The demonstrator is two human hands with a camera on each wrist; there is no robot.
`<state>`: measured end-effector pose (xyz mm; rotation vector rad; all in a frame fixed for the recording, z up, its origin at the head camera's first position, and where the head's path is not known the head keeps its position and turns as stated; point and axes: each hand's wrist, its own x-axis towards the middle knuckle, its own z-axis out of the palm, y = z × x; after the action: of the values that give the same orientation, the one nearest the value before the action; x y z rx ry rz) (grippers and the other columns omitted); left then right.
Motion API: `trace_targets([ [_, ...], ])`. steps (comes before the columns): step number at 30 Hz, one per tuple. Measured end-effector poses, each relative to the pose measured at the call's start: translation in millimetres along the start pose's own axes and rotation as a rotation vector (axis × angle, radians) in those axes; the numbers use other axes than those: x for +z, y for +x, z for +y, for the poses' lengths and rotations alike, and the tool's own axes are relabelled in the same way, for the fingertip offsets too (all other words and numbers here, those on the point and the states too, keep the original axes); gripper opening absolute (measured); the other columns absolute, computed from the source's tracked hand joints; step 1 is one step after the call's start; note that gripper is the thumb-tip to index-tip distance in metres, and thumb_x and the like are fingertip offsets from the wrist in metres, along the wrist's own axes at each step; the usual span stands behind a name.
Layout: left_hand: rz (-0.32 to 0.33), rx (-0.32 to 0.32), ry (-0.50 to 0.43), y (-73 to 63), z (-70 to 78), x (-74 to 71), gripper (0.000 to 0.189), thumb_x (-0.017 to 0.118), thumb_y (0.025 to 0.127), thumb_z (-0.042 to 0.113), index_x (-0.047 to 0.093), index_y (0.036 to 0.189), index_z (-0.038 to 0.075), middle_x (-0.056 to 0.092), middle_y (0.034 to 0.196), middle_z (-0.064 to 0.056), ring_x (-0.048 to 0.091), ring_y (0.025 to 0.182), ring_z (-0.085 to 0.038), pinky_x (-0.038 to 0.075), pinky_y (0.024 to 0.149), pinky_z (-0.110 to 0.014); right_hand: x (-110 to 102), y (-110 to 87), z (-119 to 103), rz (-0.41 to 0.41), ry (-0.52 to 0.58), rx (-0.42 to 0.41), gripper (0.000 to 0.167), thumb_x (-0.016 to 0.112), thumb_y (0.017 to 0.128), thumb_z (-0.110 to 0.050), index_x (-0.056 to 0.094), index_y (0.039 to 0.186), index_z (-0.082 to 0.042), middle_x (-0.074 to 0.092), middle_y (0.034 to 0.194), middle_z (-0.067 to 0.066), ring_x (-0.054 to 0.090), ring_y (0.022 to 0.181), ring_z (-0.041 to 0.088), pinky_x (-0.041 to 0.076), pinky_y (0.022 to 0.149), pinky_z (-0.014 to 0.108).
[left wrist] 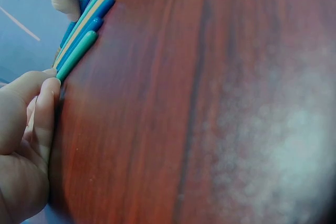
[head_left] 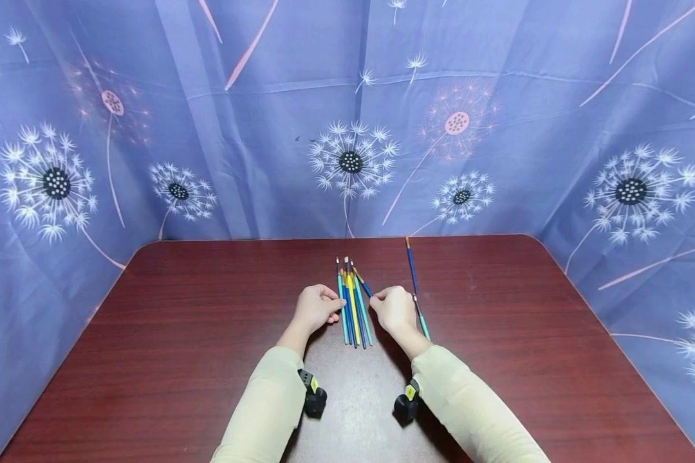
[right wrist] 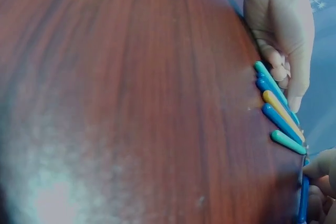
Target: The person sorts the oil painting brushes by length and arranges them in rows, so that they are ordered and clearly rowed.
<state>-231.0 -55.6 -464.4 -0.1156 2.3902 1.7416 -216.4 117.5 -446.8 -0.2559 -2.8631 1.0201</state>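
Pinching, with the right grip point(head_left: 395, 310), a slim blue brush point(right wrist: 304, 195), smooth, round and glossy, aslant with its bristle end just beside the bundle point(head_left: 354, 312) midway between the bench's point(head_left: 179, 341) left and right edges. Touching, with the left grip point(head_left: 317, 307), the bundle's outermost turquoise brush point(head_left: 344, 325); hard to say from here whether pinched or merely pressed. Showing slender turquoise, blue and yellow handles with rounded butts, bristles toward the far edge. Continuing rightward to a second turquoise brush point(head_left: 422, 321) close by the right wrist, then a loose blue brush point(head_left: 412, 267) reaching the far edge. Covered in part, nearer in, by cream sleeves point(head_left: 475, 399) and black wrist cameras point(head_left: 406, 408). Grained dark red on top, with a pale glare. Backed beyond the far edge by creased blue dandelion-print cloth point(head_left: 255, 128).
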Motion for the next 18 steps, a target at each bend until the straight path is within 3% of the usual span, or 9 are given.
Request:
trace_targets([
  [9,-0.002,-0.011,-0.003,-1.3,-1.0,-1.0,0.016,0.072,0.083,0.011,0.061,0.088,0.000,0.061,0.066,-0.005,0.056,0.045,-0.007,0.053,0.047,-0.021,-3.1,0.9,2.8,0.023,0.098,-0.008,0.015,0.063,0.077,-0.019,0.078,0.077,-0.015,0.074,0.079,0.002,0.069,0.079,0.021,0.056,0.071,0.038],
  [18,-0.009,-0.001,0.003,0.2,0.3,-1.0,0.017,0.071,0.084,0.012,0.060,0.089,0.000,0.062,0.068,-0.006,0.057,0.046,-0.008,0.053,0.047,-0.022,-3.5,5.7,6.4,0.027,0.175,0.044,0.016,0.065,0.078,-0.022,0.077,0.080,-0.012,0.073,0.075,0.004,0.067,0.073,0.018,0.056,0.068,0.033],
])
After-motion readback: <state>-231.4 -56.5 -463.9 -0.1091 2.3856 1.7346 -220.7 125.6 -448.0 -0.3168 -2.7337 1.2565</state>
